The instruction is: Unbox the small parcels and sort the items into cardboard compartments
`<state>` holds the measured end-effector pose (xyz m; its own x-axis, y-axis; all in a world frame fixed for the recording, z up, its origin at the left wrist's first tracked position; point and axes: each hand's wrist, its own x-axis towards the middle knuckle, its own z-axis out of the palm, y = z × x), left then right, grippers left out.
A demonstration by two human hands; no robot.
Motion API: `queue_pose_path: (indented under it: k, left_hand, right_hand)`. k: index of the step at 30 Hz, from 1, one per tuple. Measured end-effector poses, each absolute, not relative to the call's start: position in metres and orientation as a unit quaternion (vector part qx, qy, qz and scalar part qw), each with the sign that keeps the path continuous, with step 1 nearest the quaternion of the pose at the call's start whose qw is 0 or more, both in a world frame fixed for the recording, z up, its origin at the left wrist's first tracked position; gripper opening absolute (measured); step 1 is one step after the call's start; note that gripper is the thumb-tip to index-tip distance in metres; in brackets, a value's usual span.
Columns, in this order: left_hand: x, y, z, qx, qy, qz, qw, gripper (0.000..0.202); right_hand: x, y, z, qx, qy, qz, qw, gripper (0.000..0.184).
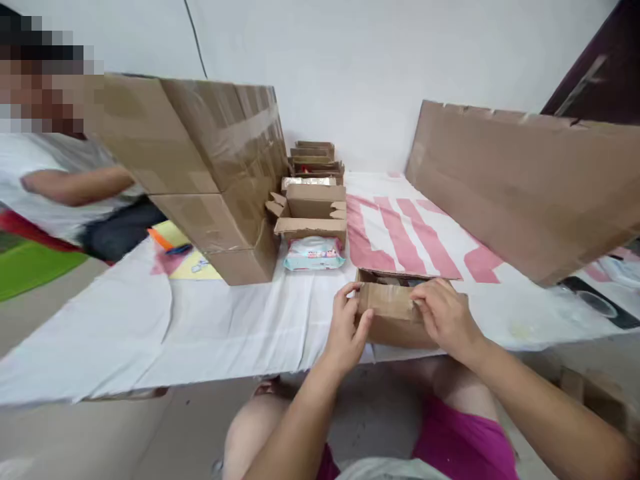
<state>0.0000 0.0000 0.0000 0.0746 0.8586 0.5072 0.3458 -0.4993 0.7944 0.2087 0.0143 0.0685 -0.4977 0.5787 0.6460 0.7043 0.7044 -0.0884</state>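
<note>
A small cardboard box (400,332) stands near the table's front edge, its top partly open and its inside dark. A strip of clear tape crosses its front flap (387,301). My left hand (346,327) grips the left end of this flap, fingers at the edge and thumb on the front. At the flap's right end, my right hand (445,315) is closed in a pinch; its fingertips cover what lies between them. Beyond the box, to the left, lies a pack of wet wipes (315,254) in pale blue and pink wrapping.
An open cardboard box (311,227) stands behind the wipes, with several more in a row. Stacked taped boxes (220,220) rise on the left, beside another person (65,180). A large cardboard panel (520,180) stands at right, near a tape roll (597,304).
</note>
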Motion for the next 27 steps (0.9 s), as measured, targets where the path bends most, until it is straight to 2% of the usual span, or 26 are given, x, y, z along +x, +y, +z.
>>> queue_pose_path:
  k: [6, 11, 15, 20, 27]
  left_hand:
    - [-0.001, 0.000, 0.001, 0.692, 0.437, 0.521, 0.244, 0.019]
    - [-0.001, 0.001, 0.001, 0.692, 0.436, 0.523, 0.240, 0.021]
    - [-0.001, 0.001, 0.001, 0.692, 0.438, 0.524, 0.234, 0.022]
    - [-0.001, 0.001, 0.001, 0.689, 0.439, 0.528, 0.233, 0.025]
    - [-0.003, 0.000, 0.003, 0.679, 0.418, 0.544, 0.261, 0.028]
  right_hand:
    - [0.209, 0.009, 0.069, -0.441, -0.817, -0.075, 0.364, 0.008]
    - [0.208, 0.010, 0.070, -0.482, -0.803, -0.109, 0.332, 0.027]
    - [0.211, 0.012, 0.069, -0.481, -0.809, -0.100, 0.323, 0.019]
    - [0.212, 0.012, 0.070, -0.465, -0.807, -0.099, 0.351, 0.018]
    - [0.204, 0.007, 0.078, -0.441, -0.826, -0.081, 0.342, 0.014]
